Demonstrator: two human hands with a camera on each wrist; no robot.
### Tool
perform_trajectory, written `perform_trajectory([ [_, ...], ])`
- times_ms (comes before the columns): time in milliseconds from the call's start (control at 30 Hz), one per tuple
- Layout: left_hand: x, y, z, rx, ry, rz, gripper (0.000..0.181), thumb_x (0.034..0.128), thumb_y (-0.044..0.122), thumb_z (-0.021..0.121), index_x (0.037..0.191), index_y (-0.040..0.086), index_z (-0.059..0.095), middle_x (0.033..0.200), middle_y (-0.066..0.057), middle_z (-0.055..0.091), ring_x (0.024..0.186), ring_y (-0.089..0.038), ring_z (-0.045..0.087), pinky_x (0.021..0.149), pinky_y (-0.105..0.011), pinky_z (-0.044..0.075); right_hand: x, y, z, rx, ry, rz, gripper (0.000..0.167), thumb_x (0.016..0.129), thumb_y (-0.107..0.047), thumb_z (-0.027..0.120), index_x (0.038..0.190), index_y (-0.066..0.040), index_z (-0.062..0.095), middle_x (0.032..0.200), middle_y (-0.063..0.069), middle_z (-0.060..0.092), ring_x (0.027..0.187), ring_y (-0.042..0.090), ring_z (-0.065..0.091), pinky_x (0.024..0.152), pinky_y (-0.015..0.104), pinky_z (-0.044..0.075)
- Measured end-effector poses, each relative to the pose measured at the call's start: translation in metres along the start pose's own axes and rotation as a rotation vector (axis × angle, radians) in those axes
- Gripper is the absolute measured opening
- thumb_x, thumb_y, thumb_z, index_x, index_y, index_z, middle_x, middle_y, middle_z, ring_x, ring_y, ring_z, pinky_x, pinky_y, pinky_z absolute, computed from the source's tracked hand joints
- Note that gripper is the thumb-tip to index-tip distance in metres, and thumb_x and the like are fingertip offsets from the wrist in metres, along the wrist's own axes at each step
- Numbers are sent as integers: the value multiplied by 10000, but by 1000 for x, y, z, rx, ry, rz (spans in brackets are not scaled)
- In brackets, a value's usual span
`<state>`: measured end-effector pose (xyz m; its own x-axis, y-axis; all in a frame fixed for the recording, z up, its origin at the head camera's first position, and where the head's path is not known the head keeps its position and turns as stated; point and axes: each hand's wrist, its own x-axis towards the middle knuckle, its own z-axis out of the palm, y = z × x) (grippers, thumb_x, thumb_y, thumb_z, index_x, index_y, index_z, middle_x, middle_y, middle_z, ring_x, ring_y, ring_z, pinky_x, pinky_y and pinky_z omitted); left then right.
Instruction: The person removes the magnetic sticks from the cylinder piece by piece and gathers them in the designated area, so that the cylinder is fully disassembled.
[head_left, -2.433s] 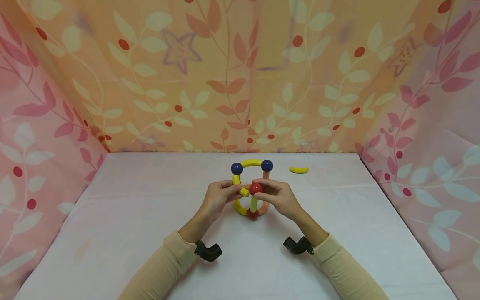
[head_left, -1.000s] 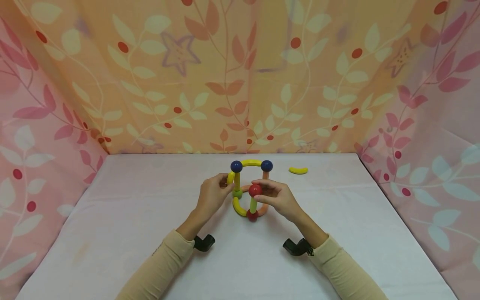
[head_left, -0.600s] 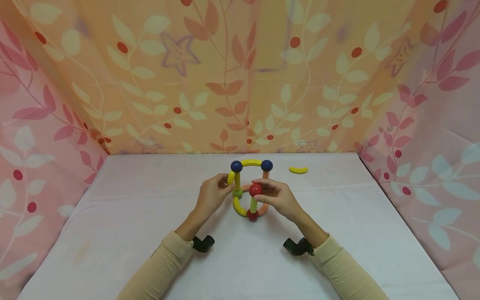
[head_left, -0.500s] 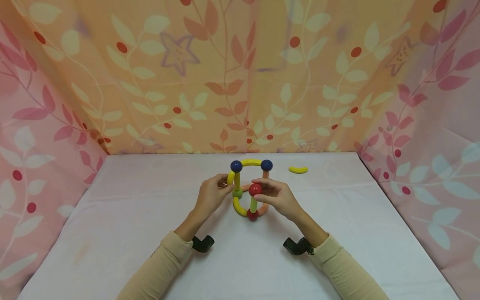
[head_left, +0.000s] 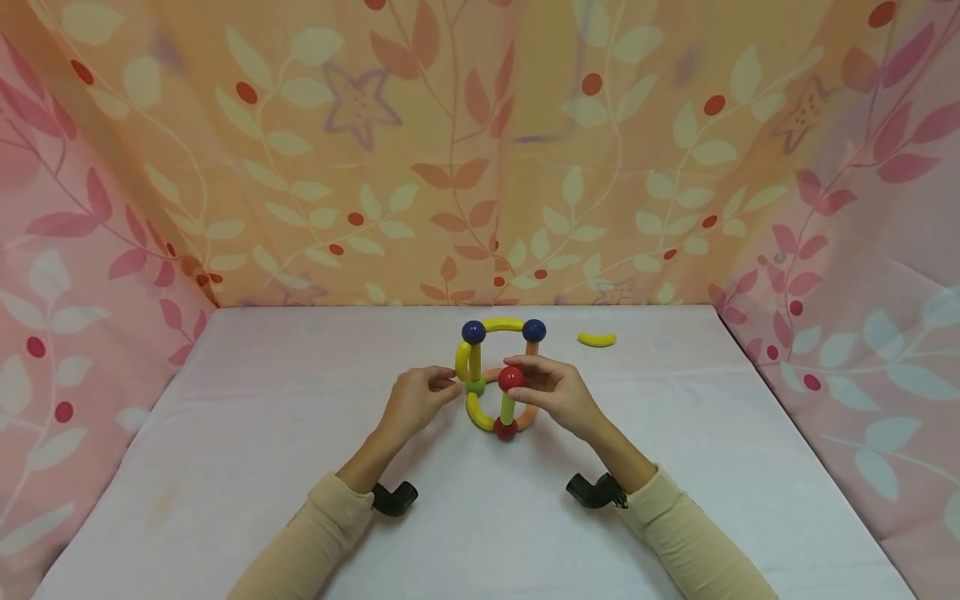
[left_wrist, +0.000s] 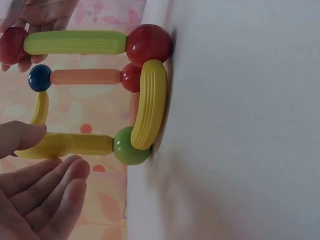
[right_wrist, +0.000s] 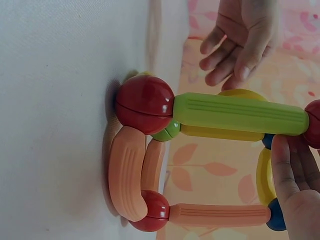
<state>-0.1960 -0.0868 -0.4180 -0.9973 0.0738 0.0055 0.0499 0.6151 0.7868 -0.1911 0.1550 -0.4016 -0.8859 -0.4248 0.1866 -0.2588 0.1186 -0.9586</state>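
Observation:
Balls and sticks form an upright frame. A yellow curved piece [head_left: 462, 362] hangs from the left blue ball [head_left: 473, 332], beside the upright yellow stick [left_wrist: 92, 144]. Just left of that piece is my left hand [head_left: 414, 404], its fingers loosely bent and holding nothing; in the right wrist view the left hand [right_wrist: 245, 40] stands apart from the frame. My right hand [head_left: 561, 396] pinches the red ball [head_left: 512, 378] on top of the light green stick [right_wrist: 240, 114]. Below, a red ball [head_left: 506, 428] and a green ball [left_wrist: 131, 145] are joined by a yellow curve [left_wrist: 150, 105].
Another yellow curved piece [head_left: 597, 340] lies on the white table [head_left: 247, 433], right of the frame. Orange pieces [right_wrist: 220, 215] make up its right side. Patterned cloth [head_left: 420, 167] closes off the back and both sides.
My left hand carried the yellow curved piece to the left side of the frame, then let go and drew back toward the lower left. The right hand keeps its pinch on the red ball.

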Motion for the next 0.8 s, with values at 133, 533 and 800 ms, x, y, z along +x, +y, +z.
perform_trajectory([
  [133,-5,-1,2,-15,-21,3,302,874,229,730,1107,37,723,972,-77,753,838,-169,685,718,-300,571,0,0,-1,-1,-1,-8,474,863,-128,735,1288,14,583,1277,252,605,991,74,670,893,203,539],
  [533,-12,8,22,-133,-152,108,293,891,201,713,1131,33,707,1017,-62,745,964,-220,683,807,-331,583,0,-1,-2,-30,14,1,445,863,-127,734,1269,3,608,1243,233,637,971,91,679,879,205,545],
  [800,-10,12,38,-237,-161,164,365,889,258,717,1183,43,685,1134,-110,723,1039,-275,687,842,-342,587,-1,-2,-3,-52,12,1,460,871,-121,725,1275,49,587,1242,227,642,989,154,683,881,207,545],
])
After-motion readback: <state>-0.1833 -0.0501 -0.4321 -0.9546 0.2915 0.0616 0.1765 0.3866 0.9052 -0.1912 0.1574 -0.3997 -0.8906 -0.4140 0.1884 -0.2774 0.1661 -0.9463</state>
